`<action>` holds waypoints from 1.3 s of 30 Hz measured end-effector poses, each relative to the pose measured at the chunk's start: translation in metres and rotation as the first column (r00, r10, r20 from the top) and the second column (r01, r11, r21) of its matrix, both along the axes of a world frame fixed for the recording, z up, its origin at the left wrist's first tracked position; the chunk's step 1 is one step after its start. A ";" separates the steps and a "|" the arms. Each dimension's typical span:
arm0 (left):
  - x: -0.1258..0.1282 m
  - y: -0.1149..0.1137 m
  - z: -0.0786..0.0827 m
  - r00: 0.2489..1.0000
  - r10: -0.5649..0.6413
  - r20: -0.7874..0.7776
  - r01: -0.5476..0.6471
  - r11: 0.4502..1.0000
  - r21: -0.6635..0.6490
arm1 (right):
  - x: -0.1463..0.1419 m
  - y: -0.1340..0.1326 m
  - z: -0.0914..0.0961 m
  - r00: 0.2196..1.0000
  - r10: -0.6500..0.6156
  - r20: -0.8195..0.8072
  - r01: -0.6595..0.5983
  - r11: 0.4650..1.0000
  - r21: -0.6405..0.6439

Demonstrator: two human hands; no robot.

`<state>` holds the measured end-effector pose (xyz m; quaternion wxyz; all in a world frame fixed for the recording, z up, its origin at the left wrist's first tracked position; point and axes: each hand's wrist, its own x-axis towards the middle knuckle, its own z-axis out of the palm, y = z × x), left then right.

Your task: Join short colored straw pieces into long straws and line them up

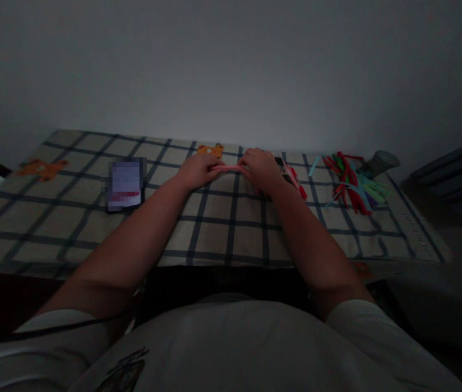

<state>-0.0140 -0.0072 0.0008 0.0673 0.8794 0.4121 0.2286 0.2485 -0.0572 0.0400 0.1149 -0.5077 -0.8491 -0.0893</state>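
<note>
A thin pink strip (231, 167) is stretched level between my two hands, just above the checked tablecloth. My left hand (200, 170) pinches its left end with closed fingers. At the other end, the fingers of my right hand (259, 166) are closed on it too. Whether it is a pipe cleaner or a folded band I cannot tell in this dim light. Partly hidden behind my right hand and wrist is a small heap of red, pink and black pieces (294, 177).
Farther right lies a bundle of red, green and light blue strips (351, 185), with a greyish cup-like container (384, 161) behind it. A phone or tablet (125, 185), its screen blurred, lies at left. The checked tablecloth (223, 234) meets a plain wall at the back.
</note>
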 end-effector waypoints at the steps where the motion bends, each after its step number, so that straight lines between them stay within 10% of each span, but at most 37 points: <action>1: 0.000 0.000 0.000 1.000 0.004 0.002 -0.004 1.000 0.002 | 0.000 0.000 0.000 1.000 0.001 -0.003 -0.001 1.000 0.001; 39: 0.003 -0.001 0.004 1.000 0.001 -0.002 -0.001 1.000 -0.004 | -0.001 -0.001 -0.003 1.000 -0.026 -0.007 0.026 0.999 0.023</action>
